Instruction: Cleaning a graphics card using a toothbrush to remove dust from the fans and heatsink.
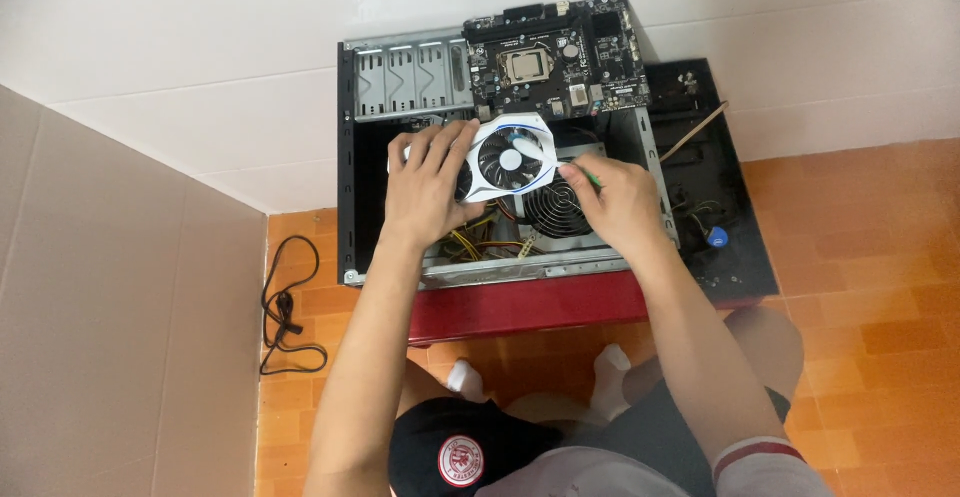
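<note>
My left hand (428, 182) grips the left side of a white graphics card (512, 157) with a black fan, held over an open computer case (350, 207). My right hand (618, 200) is at the card's right edge, holding a thin green-handled tool, likely a screwdriver (590, 178). Below the card, a power supply with a round fan grille (555, 212) lies inside the case. Yellow and red wires (478, 247) run beneath my left hand.
A black motherboard (555, 55) rests on the case's far end against the white wall. The case lies on a red low table (520, 307). A black side panel (725, 227) lies to the right with small parts. A black cable (285, 317) is on the orange tile floor.
</note>
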